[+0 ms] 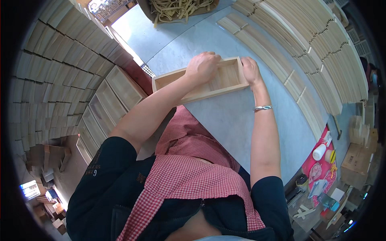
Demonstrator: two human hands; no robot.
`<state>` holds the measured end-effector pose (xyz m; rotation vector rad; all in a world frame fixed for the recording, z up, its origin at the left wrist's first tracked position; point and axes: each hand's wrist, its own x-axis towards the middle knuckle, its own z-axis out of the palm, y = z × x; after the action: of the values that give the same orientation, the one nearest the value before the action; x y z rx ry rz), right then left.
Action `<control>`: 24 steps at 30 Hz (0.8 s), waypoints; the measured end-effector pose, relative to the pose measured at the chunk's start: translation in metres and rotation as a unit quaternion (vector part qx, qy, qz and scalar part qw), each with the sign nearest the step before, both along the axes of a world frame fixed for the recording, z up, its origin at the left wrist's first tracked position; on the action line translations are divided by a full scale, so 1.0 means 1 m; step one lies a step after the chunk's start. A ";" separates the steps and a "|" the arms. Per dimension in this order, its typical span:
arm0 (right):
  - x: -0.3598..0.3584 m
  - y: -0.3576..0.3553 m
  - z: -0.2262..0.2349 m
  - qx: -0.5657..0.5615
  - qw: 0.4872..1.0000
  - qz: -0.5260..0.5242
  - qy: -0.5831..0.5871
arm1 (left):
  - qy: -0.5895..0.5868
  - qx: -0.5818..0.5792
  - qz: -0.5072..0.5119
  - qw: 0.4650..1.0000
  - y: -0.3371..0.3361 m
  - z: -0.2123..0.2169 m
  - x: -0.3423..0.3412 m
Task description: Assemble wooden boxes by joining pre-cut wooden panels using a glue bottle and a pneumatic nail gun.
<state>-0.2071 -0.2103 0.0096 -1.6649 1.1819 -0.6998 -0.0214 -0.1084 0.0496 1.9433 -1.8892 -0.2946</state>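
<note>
A long, shallow open-topped wooden box rests on the grey-blue tabletop, its right end tilted slightly farther from me than its left. My right hand is wrapped round the right end wall, with the fingers at the far corner. Over the box's far side, my left hand is closed, knuckles up, next to the far wall. Whatever its fingers pinch, if anything, is hidden beneath the hand. My left forearm crosses above the box and covers part of its inside.
Several similar wooden boxes stand at the left beside tall stacks of wood pieces. Long thin wood strips line the table's right side. A bin of pale shavings or strips sits at the far edge. Bottles and tape lie at right.
</note>
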 end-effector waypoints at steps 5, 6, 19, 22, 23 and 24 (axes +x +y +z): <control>-0.007 0.016 0.022 0.110 0.993 0.005 -0.042 | 0.017 -0.002 -0.029 0.999 -0.004 -0.003 0.007; -0.013 0.023 0.022 0.138 0.989 -0.001 -0.049 | -0.003 -0.011 -0.085 0.996 -0.008 -0.002 0.013; -0.027 0.111 0.031 0.190 0.969 -0.093 -0.124 | -0.064 -0.121 -0.129 0.982 0.002 0.005 -0.023; -0.028 0.108 0.015 0.155 0.975 -0.090 -0.134 | -0.088 -0.102 -0.055 0.989 0.024 0.008 -0.058; -0.028 0.107 0.008 0.136 0.978 -0.087 -0.134 | -0.096 -0.095 -0.015 0.991 0.028 0.008 -0.068; -0.028 0.107 0.003 0.117 0.980 -0.084 -0.134 | -0.105 -0.088 0.025 0.990 0.029 0.007 -0.072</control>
<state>-0.2353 -0.1029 0.0123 -1.2432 1.1683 -0.8270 -0.0935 -0.0793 0.0570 1.9613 -1.9184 0.0917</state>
